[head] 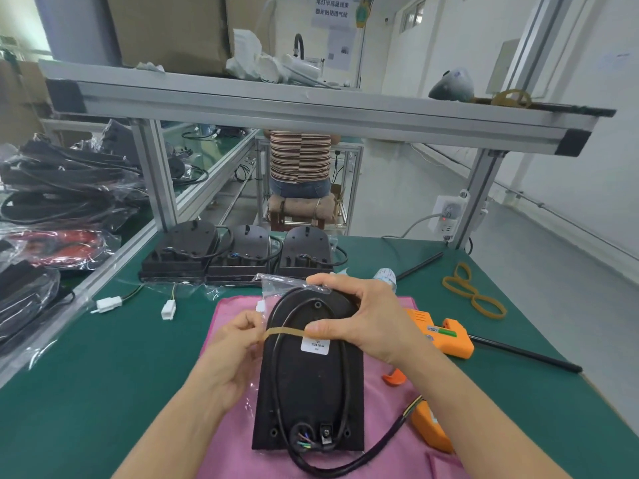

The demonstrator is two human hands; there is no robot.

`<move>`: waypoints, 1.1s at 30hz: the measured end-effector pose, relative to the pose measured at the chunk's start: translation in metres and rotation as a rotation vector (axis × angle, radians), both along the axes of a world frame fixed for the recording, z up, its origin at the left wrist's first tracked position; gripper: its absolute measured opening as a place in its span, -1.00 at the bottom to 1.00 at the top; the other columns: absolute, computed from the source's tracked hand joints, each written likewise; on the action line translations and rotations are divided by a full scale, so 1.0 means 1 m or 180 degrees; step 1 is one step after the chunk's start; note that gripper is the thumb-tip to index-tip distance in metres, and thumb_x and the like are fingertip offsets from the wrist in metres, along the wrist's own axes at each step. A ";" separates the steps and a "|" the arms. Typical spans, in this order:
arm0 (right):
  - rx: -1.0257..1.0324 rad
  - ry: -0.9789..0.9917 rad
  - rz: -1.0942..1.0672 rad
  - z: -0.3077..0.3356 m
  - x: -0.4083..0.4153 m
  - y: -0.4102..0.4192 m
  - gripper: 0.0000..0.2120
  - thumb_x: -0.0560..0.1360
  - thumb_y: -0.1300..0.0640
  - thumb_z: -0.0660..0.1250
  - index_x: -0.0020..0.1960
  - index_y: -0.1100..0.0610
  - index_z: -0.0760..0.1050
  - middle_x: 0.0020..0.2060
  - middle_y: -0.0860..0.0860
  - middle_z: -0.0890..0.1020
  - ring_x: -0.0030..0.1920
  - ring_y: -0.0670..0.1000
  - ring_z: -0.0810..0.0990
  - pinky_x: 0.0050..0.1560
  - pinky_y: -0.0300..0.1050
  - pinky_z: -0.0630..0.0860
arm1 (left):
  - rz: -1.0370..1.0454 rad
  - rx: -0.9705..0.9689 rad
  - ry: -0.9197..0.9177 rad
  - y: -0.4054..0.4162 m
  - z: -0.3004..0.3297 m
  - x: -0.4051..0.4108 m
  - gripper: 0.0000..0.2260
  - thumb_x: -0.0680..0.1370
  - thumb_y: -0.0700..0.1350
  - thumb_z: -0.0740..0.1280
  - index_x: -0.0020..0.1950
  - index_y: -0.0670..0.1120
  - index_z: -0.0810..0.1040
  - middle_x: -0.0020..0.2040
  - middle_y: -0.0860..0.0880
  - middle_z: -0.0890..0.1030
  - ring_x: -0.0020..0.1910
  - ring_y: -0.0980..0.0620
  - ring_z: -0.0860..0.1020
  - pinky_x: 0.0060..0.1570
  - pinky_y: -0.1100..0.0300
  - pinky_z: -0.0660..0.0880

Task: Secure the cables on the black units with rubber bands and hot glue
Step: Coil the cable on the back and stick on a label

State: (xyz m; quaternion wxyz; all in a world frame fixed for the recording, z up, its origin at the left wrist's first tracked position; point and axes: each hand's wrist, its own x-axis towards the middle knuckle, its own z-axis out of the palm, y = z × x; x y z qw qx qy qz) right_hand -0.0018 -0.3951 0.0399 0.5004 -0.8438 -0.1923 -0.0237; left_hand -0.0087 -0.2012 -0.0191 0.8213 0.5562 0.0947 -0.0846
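One rubber band (pixel 285 330) is going over the cable (pixel 276 357) on the black unit (pixel 307 385), pinched by both the left hand (pixel 238 344) and the right hand (pixel 356 323); gluing looks undone.

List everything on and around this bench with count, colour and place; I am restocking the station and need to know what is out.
Flat black unit with looped cable: one, on the pink cloth, centre.
Tan rubber band: one, stretched across that unit.
Finished black units: three, in a row at the back of the green mat.
Orange hot glue gun: one, right of the cloth.
Spare tan rubber bands: a loose cluster, far right.
White connectors: two, left on the mat.
Black glue sticks: two, right.
Bagged black cables: a pile, far left.
Left hand: pinches the band's end.
Right hand: grip on the unit's top, thumb on the band.
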 end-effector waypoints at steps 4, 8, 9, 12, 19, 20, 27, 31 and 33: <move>-0.0020 0.0062 0.0012 0.000 0.003 0.001 -0.45 0.27 0.12 0.62 0.22 -0.08 0.58 0.09 -0.17 0.66 0.11 -0.27 0.58 0.20 -0.32 0.44 | 0.0070 -0.1015 -0.0296 -0.015 -0.005 -0.010 -0.81 0.55 -0.20 0.24 0.11 -0.13 0.58 -0.04 -0.23 0.67 -0.24 -0.11 0.65 -0.20 0.03 0.63; -0.0056 0.0038 -0.0014 -0.001 0.002 0.001 -0.45 0.25 0.12 0.62 0.21 -0.08 0.59 0.11 -0.16 0.65 0.14 -0.26 0.57 0.24 -0.28 0.45 | 0.0068 -0.0876 -0.0440 -0.022 0.001 -0.014 -0.73 0.59 -0.09 0.20 0.12 -0.16 0.63 0.01 -0.26 0.67 -0.15 -0.16 0.67 -0.18 -0.02 0.64; -0.0055 0.0034 -0.0039 -0.002 0.003 0.001 -0.45 0.25 0.12 0.62 0.21 -0.07 0.58 0.11 -0.14 0.65 0.14 -0.23 0.58 0.27 -0.21 0.46 | 0.0023 -0.0829 -0.0505 -0.021 0.002 -0.016 -0.72 0.56 -0.06 0.22 0.10 -0.15 0.66 0.00 -0.23 0.68 -0.14 -0.13 0.68 -0.20 0.03 0.64; -0.0048 0.0056 -0.0116 -0.001 0.005 -0.001 -0.44 0.26 0.14 0.62 0.23 -0.05 0.58 0.12 -0.11 0.66 0.15 -0.17 0.59 0.29 -0.12 0.46 | -0.0296 -0.0288 -0.0929 -0.019 0.003 -0.020 -0.57 0.38 -0.01 0.42 0.23 -0.10 0.59 0.09 -0.19 0.66 0.02 -0.13 0.65 -0.03 -0.01 0.59; -0.0542 0.0460 -0.0001 0.001 0.012 -0.004 -0.01 0.17 -0.15 0.61 0.47 -0.20 0.17 0.31 -0.19 0.48 0.29 -0.15 0.47 0.31 -0.15 0.41 | 0.0211 0.0058 -0.1247 -0.025 -0.008 -0.020 -0.32 0.04 -0.20 0.59 0.14 -0.05 0.51 -0.02 -0.14 0.68 -0.08 -0.09 0.66 -0.21 0.12 0.60; -0.0550 0.0649 0.0001 -0.001 0.012 -0.007 0.06 0.14 -0.21 0.61 0.49 -0.22 0.11 0.31 -0.22 0.46 0.29 -0.16 0.46 0.32 -0.14 0.40 | 0.0266 0.0043 -0.1313 -0.024 -0.009 -0.020 -0.32 0.04 -0.23 0.58 0.13 -0.04 0.51 -0.01 -0.14 0.67 -0.08 -0.08 0.66 -0.21 0.14 0.60; 0.0199 0.1096 0.0289 -0.014 0.006 -0.015 -0.16 0.18 -0.11 0.63 0.37 -0.02 0.35 0.16 -0.12 0.63 0.16 -0.16 0.60 0.21 -0.12 0.52 | -0.0032 -0.0084 -0.1509 -0.024 -0.005 -0.015 -0.38 0.07 -0.26 0.58 0.11 0.01 0.63 0.02 -0.15 0.68 0.00 -0.10 0.65 -0.10 0.14 0.61; 0.0774 0.0888 0.0332 -0.020 0.002 -0.014 -0.53 0.30 0.07 0.59 0.17 -0.07 0.56 0.07 -0.07 0.69 0.10 -0.07 0.65 0.04 -0.23 0.56 | 0.0458 0.0826 -0.1502 -0.026 -0.001 -0.017 -0.36 0.06 -0.11 0.61 0.11 0.15 0.57 0.03 0.10 0.67 0.01 0.07 0.63 -0.05 0.31 0.54; 0.0971 0.0786 0.0251 -0.024 0.000 -0.014 -0.58 0.32 0.11 0.58 0.14 -0.04 0.58 0.05 -0.06 0.69 0.08 -0.06 0.66 0.00 -0.27 0.55 | 0.1033 0.1777 -0.1937 -0.023 0.004 -0.019 -0.41 0.13 -0.04 0.58 0.09 0.26 0.49 0.04 0.21 0.55 0.00 0.14 0.56 0.00 0.37 0.45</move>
